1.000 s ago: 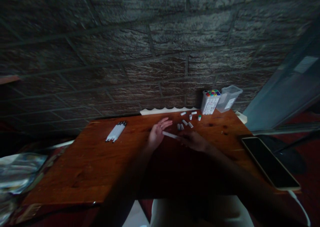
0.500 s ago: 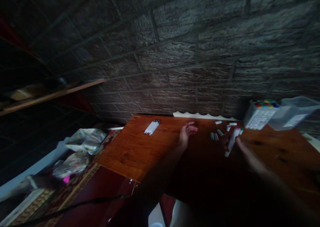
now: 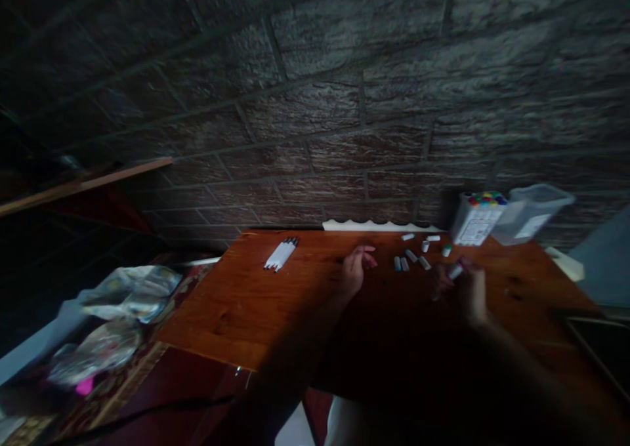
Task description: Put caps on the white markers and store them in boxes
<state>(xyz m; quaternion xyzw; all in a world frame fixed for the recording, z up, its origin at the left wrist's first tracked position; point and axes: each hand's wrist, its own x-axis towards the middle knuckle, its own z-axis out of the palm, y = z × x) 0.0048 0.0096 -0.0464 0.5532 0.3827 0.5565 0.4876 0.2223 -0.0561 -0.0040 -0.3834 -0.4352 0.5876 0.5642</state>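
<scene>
My right hand (image 3: 471, 287) is closed round a white marker (image 3: 457, 270), its outline dim in the shadow. My left hand (image 3: 355, 267) rests over the middle of the table, fingers loosely bent and apart, holding nothing. Between the hands lie several small marker caps (image 3: 411, 256), white or grey. One cap with a green end (image 3: 447, 250) stands upright just beyond my right hand. To the left, several white markers (image 3: 281, 255) with dark ends lie side by side in a row.
A clear box of markers with coloured ends (image 3: 476, 220) stands at the back right, beside another clear plastic container (image 3: 531, 215). The wooden table (image 3: 221, 308) meets a brick wall (image 3: 315, 138). Plastic bags (image 3: 130, 292) lie left of the table, below a shelf (image 3: 88, 185).
The view has swung right. My right hand has turned the marker and drawn it nearer to me, and one more cap shows among the loose ones. My left hand has barely moved.
</scene>
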